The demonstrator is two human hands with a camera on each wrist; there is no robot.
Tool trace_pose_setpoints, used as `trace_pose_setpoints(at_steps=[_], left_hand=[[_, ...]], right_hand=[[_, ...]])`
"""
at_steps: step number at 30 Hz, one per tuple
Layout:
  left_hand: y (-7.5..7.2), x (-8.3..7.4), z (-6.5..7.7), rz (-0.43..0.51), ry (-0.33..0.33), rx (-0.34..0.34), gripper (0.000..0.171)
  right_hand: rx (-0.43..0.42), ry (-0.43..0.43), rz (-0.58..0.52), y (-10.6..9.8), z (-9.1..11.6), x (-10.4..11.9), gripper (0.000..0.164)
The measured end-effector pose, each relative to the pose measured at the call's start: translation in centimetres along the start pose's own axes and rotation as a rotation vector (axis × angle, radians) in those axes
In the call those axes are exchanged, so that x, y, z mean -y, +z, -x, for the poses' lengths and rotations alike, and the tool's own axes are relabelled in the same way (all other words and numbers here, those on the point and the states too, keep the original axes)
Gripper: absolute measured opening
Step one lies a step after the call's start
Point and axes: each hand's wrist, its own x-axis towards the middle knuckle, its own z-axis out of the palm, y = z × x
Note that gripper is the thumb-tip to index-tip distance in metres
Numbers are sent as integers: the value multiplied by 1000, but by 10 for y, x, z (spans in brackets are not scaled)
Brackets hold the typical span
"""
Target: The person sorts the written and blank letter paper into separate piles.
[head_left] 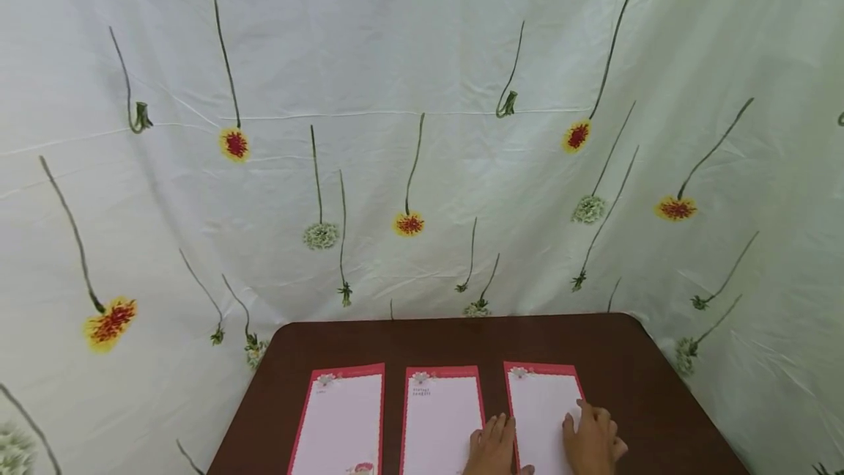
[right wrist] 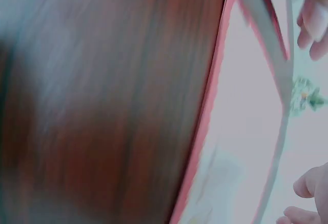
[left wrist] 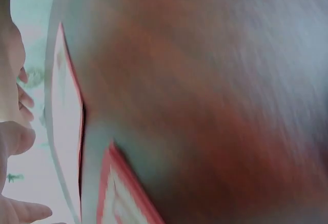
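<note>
Three white paper sheets with red-pink borders lie side by side, with a white flower printed near the top of each. My left hand (head_left: 492, 446) rests palm down at the gap between the middle sheet (head_left: 440, 420) and the right sheet (head_left: 542, 405). At the right sheet's right edge is my right hand (head_left: 591, 442), its thumb spread from its fingers. Small dark writing shows at the top of the middle sheet and the left sheet (head_left: 343, 416). The lower ends of the sheets run out of the head view.
The sheets lie on a dark brown table (head_left: 461, 339) with rounded far corners. Behind and around it hangs a white cloth (head_left: 369, 42) printed with upside-down flowers.
</note>
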Motion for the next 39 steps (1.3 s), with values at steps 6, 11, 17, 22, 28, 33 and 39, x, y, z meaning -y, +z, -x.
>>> trace_pose_setpoints(at_steps=[6,11,17,22,28,33,39], left_hand=[[-22,24,3,88,-67,-24,74],[-31,51,8,103,-114,-109,71],[-38,83,17,69,-220,-157,68],[-41,107,27,86,-320,-168,67],[-44,125,36,123,-430,-139,68],[-43,132,42,111,-440,-135,67],[-41,134,46,97,-434,-150,66]], right_hand=[[13,-134,0,10,10,29,41],[-13,-235,17,20,18,50,38],[43,-285,39,36,26,69,39],[85,-291,62,50,31,77,43],[145,-261,96,61,33,83,48],[201,-226,99,63,36,86,49],[207,-226,103,67,40,89,45]])
